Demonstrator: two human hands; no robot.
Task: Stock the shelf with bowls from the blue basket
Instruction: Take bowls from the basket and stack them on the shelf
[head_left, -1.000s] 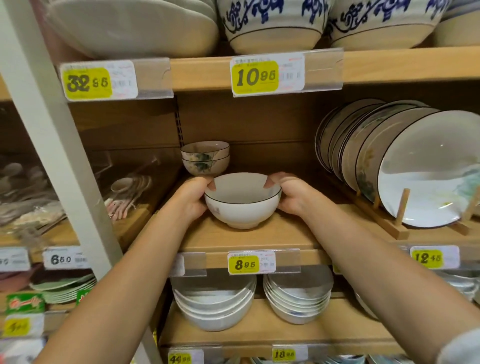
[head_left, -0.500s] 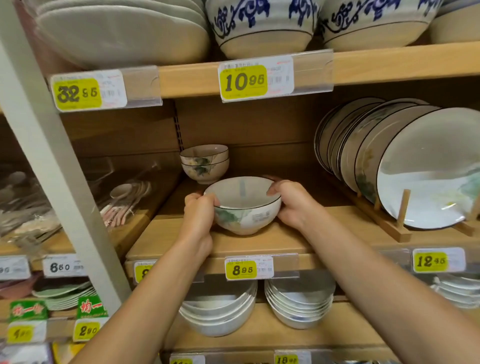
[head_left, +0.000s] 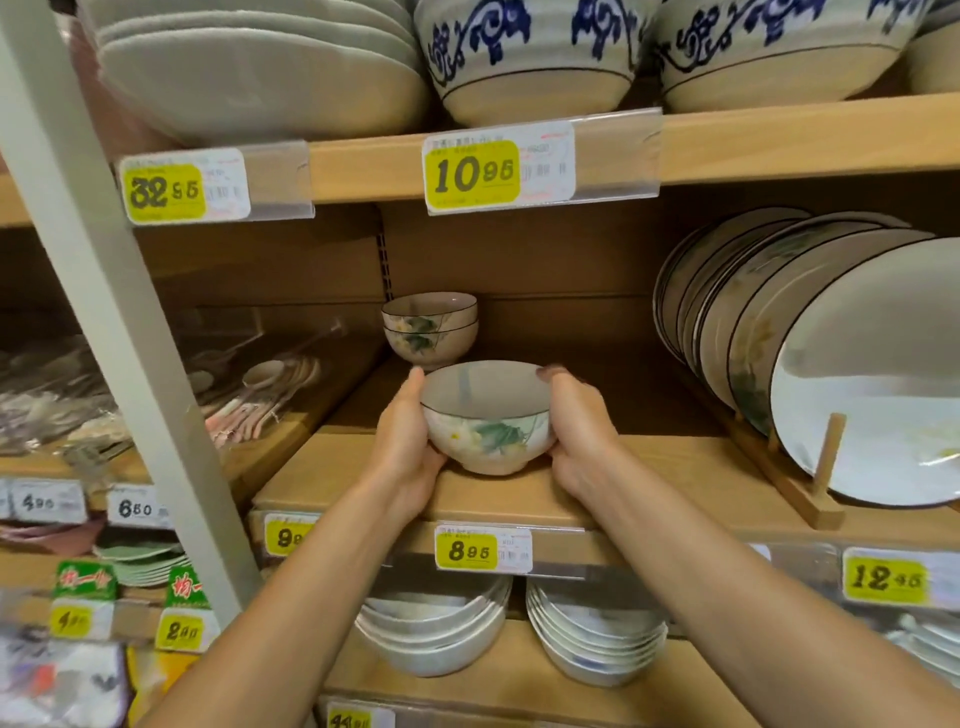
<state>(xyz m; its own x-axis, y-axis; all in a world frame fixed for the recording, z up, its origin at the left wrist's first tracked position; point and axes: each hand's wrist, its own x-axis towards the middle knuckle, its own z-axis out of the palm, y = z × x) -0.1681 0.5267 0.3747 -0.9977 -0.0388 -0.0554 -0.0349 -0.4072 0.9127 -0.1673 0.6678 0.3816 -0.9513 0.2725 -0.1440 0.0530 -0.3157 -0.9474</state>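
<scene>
Ceramic grip: fingers (head_left: 415, 382) of left hand (head_left: 402, 452) and right hand (head_left: 576, 441) curl round opposite sides of the bowl (head_left: 488, 431).
Bowl: upright at the shelf (head_left: 675, 467) front, foot on or just above it, hard to tell; before two stacked bowls (head_left: 430, 332).
Handling: likely rigid, slick, chippable; walls below the rim suit holding.

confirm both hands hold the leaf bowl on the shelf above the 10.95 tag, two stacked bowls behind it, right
Wrong tag: the head view shows the left hand and right hand holding the leaf bowl on the shelf above the 8.95 tag, two stacked bowls behind it.
</scene>
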